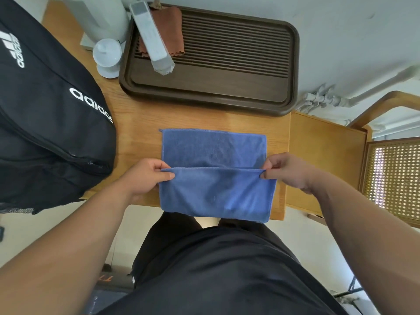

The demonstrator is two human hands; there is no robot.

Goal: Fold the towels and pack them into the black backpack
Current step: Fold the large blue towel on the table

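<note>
Both hands pinch blue microfibre towel [214, 176] corners, left hand [145, 178] & right hand [287, 170], near edge lifted over wooden worktop [138, 123]; black backpack [45, 114] sits left

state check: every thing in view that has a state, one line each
blue towel: mid-fold, near edge lifted, far part flat on the table
left hand: pinches the towel's left corner
right hand: pinches the towel's right corner
black backpack: lying at the left, visible zipper looks closed
brown cloth: folded, on the tray
white cup: upright, lid on
</note>
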